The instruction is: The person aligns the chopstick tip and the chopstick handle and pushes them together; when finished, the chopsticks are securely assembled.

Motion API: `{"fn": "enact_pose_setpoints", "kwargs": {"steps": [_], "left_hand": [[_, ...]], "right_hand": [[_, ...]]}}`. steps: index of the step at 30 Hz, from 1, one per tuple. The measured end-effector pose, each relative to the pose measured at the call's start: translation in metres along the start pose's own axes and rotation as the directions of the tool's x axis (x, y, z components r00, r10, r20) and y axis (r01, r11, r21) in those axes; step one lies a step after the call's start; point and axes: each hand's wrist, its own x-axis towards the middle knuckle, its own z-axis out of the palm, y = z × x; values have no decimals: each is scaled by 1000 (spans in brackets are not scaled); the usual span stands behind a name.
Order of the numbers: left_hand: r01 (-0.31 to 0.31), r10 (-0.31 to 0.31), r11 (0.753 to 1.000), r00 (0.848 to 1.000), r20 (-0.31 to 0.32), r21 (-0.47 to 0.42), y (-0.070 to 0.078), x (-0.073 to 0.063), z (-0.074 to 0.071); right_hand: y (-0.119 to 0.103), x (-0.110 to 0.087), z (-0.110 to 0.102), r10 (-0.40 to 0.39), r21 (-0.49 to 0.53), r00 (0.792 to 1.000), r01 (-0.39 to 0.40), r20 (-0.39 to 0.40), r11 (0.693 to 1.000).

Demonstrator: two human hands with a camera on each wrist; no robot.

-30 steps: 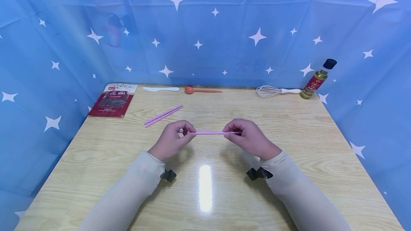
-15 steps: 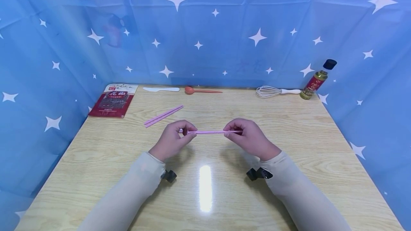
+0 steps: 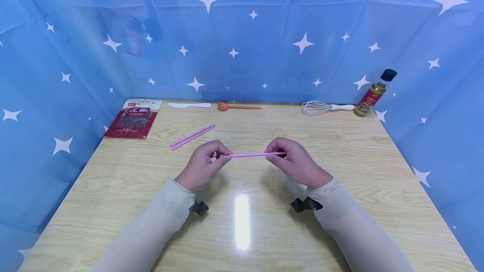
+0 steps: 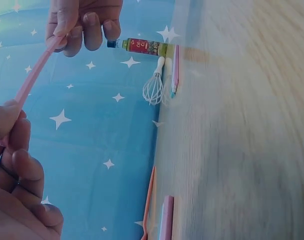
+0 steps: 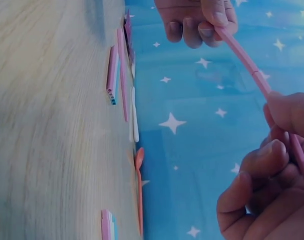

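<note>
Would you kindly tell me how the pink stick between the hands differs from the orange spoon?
The pink stick is pinched by the left hand and right hand, off the table; the orange spoon lies on the table, untouched. The pink stick shows no bowl; the orange spoon has one at one end. Both are long and slim.

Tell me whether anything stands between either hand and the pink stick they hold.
Nothing visible does: the left hand and right hand both pinch the pink stick directly, and its span between them is uncovered. The spoon and whisk lie farther back, out of the way.
</note>
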Motion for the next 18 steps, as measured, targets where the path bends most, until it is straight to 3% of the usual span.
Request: {"fn": "enact_pose_setpoints", "kwargs": {"steps": [5, 9, 14, 18], "left_hand": [[-34, 34, 999, 999, -12, -23, 3, -1, 1], [-27, 27, 1000, 999, -19, -10, 3, -1, 0], [8, -8, 1000, 1000, 2, 8, -2, 1, -3], [80, -80, 997, 997, 7, 17, -9, 2, -9]], "right_hand": [[-3, -1, 2, -27, 16, 1000, 27, -11, 1000], [-4, -1, 5, -34, 20, 999, 34, -10, 999], [-1, 0, 6, -5, 5, 1000, 5, -11, 1000], [4, 2, 5, 33, 5, 999, -33, -15, 999]]}}
